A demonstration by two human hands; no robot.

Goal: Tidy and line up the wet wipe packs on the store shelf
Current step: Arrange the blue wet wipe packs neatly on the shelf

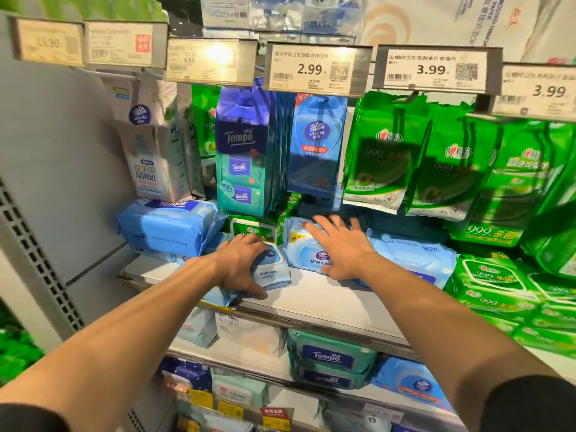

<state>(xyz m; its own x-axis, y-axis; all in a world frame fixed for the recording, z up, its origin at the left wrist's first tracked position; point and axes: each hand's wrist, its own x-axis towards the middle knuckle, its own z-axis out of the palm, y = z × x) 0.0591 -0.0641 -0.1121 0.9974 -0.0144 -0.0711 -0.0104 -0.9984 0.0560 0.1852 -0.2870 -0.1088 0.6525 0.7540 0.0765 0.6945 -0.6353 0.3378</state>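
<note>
Left hand (241,265) is clasping a light-blue wipe pack (270,273) at the shelf (327,302) front, long axis skewed to the edge. Right hand (339,247), fingers spread and holding nothing, is pressing flat on the neighbouring blue pack (307,249) just behind-right; the left hand is nearer the skewed one.

My left hand (240,260) covers most of the light blue wipe pack (271,272) under it. The far-left price tags (50,42) blur past reading. The green packs (514,294) run off the right edge, and my right fingers (327,222) smear.
</note>
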